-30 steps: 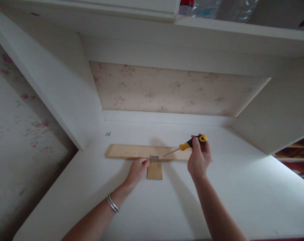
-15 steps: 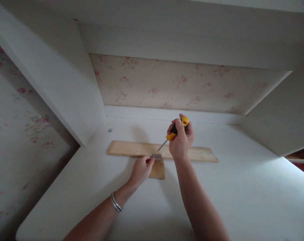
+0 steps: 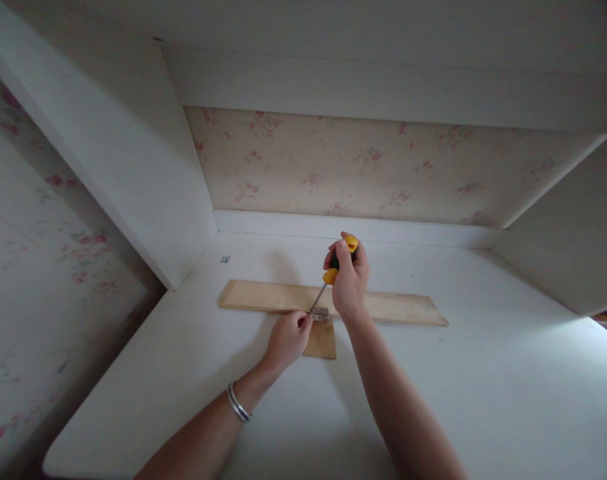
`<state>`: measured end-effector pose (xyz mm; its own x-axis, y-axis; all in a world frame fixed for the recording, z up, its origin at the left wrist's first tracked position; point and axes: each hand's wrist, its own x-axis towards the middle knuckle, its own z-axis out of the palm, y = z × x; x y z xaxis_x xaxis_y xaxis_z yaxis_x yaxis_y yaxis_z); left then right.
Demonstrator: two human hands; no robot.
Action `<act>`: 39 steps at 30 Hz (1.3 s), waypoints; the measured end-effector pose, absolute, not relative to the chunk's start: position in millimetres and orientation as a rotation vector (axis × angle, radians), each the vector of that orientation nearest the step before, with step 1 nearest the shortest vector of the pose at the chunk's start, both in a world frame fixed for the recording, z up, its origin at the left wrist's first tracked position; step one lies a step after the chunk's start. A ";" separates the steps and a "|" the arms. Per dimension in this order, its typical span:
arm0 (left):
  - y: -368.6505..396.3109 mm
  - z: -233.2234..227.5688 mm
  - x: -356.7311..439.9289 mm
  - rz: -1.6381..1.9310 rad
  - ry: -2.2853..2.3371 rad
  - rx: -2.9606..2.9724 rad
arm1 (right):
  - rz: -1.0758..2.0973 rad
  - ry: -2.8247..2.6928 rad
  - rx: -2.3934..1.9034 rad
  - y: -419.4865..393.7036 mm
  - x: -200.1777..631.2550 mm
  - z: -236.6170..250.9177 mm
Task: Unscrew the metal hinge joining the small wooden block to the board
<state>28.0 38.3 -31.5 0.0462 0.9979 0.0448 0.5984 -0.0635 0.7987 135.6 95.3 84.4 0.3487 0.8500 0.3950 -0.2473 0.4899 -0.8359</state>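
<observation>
Toward seven o'clock in my head view, I see a silver bangle point(image 3: 237, 404) ringing the left wrist point(image 3: 255, 385). It is rounded, smooth and metallic, with a pale shine, and reads as two slim bands lying close together; from out here I can't tell whether they are joined. Beyond it, the left forearm point(image 3: 198, 433) is bare down to the bottom edge of my feed. The left hand point(image 3: 287, 341), a little past six o'clock, is bare too. Around four o'clock, I see the right hand point(image 3: 350, 280) bare, likewise the right wrist point(image 3: 358, 319) and, toward five o'clock, the right forearm point(image 3: 406, 400).
</observation>
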 end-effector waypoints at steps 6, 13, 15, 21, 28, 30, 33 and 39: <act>38.9 -31.2 27.0 0.834 1.608 1.740 | 0.784 -1.002 -0.807 97.1 134.5 80.9; 38.4 -31.4 27.0 0.816 1.610 1.737 | 0.769 -0.933 -0.798 105.0 138.8 75.3; 38.1 -31.1 26.9 0.815 1.608 1.742 | 0.764 -0.893 -0.795 109.1 141.0 72.4; 38.1 -30.2 25.7 0.816 1.599 1.767 | 0.766 -0.807 -0.799 117.9 148.0 67.4; 36.9 -28.7 25.0 0.811 1.606 1.761 | 0.772 -0.842 -0.785 117.6 151.4 68.2; 36.5 -27.8 25.3 0.812 1.606 1.754 | 0.797 -0.893 -0.767 114.7 150.2 70.3; 36.3 -27.3 25.6 0.822 1.600 1.745 | 0.899 -1.027 -0.708 106.1 146.7 76.2; 37.5 -31.2 25.9 0.855 1.576 1.731 | 1.040 -1.215 -0.632 86.3 135.9 85.6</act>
<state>25.9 37.5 -31.2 0.0705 0.9965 0.0459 0.5817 -0.0784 0.8096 135.9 86.3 85.6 0.0065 0.8962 0.4436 -0.3001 0.4249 -0.8540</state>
